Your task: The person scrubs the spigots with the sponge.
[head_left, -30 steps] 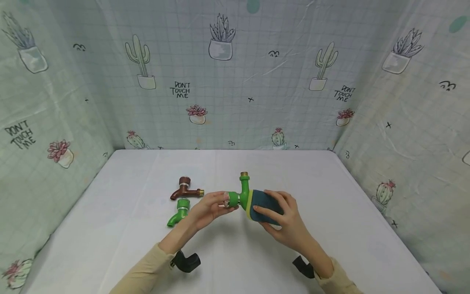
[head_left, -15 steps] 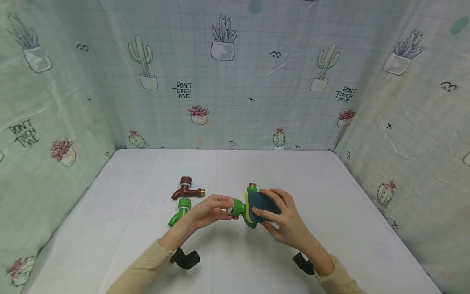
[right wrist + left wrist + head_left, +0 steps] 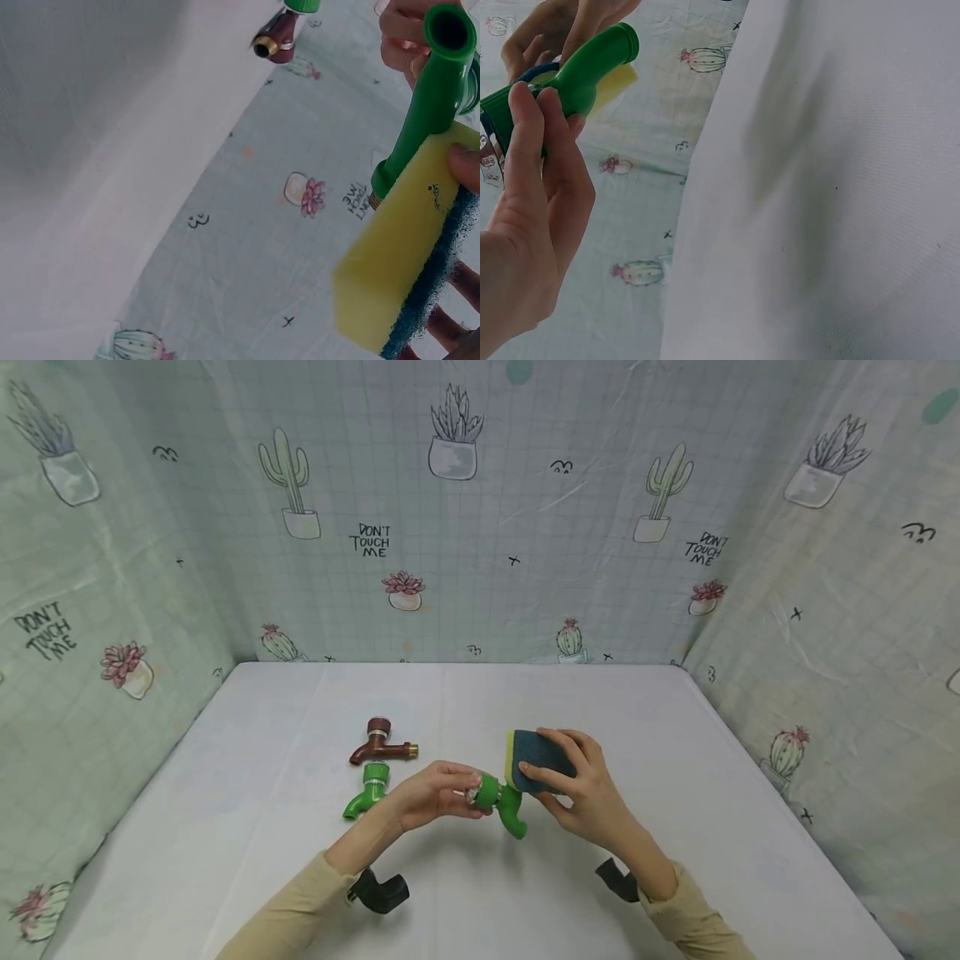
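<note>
The left hand's point(image 3: 438, 793) fingers pinch the green tap point(image 3: 513, 814) by its knob end above the table point(image 3: 675, 718). The right hand point(image 3: 581, 785) grips the sponge point(image 3: 528, 764), seemingly touching the tap toward one o'clock. Sponging looks underway, unfinished. The brown tap point(image 3: 378, 745) lies at ten o'clock, another tap point(image 3: 369, 793) at nine; whether either is done cannot be told.

Head view: forward and down over table point(image 3: 600, 710) — farther off. Wrist views: close, tilted sideways — both share held tap point(image 3: 430, 101), sponge point(image 3: 394, 244).
</note>
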### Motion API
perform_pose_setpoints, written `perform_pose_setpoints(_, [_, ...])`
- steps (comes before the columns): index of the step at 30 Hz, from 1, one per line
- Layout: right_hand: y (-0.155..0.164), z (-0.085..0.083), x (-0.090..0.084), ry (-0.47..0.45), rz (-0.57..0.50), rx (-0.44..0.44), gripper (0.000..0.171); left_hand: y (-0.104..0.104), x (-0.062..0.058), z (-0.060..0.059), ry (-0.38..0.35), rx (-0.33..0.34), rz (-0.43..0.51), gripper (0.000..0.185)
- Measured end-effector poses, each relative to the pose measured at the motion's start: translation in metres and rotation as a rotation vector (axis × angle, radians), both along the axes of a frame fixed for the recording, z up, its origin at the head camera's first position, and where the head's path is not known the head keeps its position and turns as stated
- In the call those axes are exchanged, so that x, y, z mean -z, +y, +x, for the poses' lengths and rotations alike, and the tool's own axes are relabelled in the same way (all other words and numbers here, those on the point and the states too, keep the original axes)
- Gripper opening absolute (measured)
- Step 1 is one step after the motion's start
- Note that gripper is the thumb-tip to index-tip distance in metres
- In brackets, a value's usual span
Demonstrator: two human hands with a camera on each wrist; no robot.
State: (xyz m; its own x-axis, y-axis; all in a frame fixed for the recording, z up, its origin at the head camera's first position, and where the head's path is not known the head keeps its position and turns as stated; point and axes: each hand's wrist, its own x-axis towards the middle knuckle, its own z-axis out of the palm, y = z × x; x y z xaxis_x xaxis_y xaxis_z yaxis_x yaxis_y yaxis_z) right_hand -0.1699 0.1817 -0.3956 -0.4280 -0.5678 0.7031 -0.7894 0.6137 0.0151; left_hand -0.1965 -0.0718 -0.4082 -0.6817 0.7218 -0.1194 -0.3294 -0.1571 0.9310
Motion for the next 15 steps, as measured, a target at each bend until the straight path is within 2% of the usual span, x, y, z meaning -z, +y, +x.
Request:
perform_pose_setpoints(4, [-0.001, 0.005, 0.004, -0.049, -0.014, -0.022, 0.031, 0.001, -0.001, -0.001, -0.02, -0.054, -0.023, 0.019])
perform_pose_setpoints(9, [-0.002, 0.012, 0.012, -0.079, -0.025, -0.064, 0.03, 0.002, -0.002, -0.004, -0.04, -0.138, -0.072, 0.034])
perform_pose_setpoints(15, [0.0, 0.015, 0.017, -0.063, -0.046, -0.07, 0.03, 0.004, -0.002, -0.004, -0.066, -0.164, -0.058, 0.03])
